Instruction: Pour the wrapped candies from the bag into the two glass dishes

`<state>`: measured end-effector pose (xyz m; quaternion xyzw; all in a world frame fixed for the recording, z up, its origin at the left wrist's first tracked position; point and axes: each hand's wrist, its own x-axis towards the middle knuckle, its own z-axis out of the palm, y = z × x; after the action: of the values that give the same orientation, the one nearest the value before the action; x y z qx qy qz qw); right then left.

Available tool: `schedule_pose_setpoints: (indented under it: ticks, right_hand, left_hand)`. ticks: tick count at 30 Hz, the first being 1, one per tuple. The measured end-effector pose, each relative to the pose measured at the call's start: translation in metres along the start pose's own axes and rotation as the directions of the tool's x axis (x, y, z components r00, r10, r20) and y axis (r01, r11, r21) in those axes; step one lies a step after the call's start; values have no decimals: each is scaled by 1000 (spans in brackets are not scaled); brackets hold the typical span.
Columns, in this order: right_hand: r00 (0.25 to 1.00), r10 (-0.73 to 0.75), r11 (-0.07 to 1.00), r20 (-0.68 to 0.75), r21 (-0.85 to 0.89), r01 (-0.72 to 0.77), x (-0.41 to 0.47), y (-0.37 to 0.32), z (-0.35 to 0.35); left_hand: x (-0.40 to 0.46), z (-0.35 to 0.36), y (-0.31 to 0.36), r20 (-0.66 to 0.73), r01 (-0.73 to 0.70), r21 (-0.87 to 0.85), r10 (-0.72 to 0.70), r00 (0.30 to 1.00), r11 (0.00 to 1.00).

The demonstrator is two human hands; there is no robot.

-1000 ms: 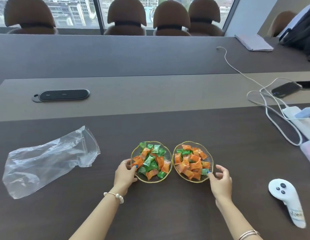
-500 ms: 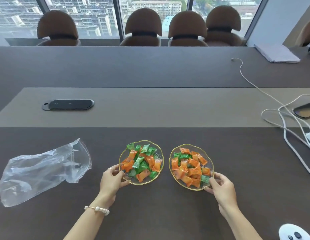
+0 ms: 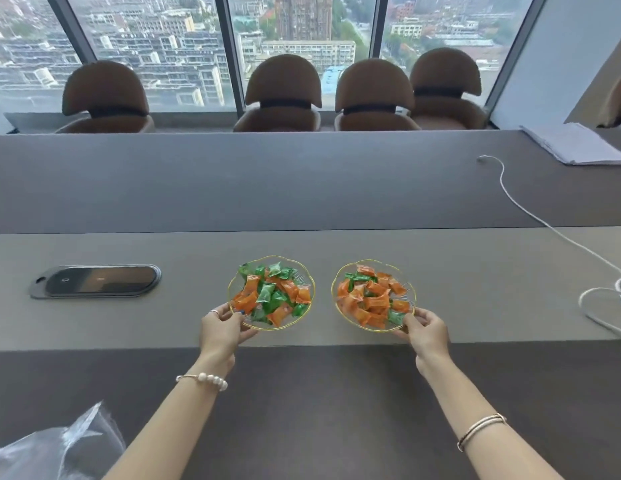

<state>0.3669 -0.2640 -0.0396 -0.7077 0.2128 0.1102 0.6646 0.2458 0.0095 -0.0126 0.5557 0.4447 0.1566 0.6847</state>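
Your left hand (image 3: pixel 221 330) and right hand (image 3: pixel 427 336) pinch each dish's near rim; keep the left dish (image 3: pixel 233 289) and right dish (image 3: pixel 335 289) level as you set them down.

no readable text, candy wrappers (image 3: pixel 375 301) too blurred for print, papers (image 3: pixel 572 145) illegible

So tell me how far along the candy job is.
Pouring looks done: the bag lies flat and looks empty, and both dishes hold candies. In hand: left hand grips the left dish, right hand the right dish. Left: apparently just releasing them.
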Motion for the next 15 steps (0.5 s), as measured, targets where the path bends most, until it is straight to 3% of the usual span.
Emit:
schedule_pose_setpoints:
  ticks: [15]
  right_hand:
    - [998, 30, 999, -48, -24, -32, 46, 4, 47]
  left_hand:
    - [64, 15, -22, -43, 38, -8, -38, 998, 999]
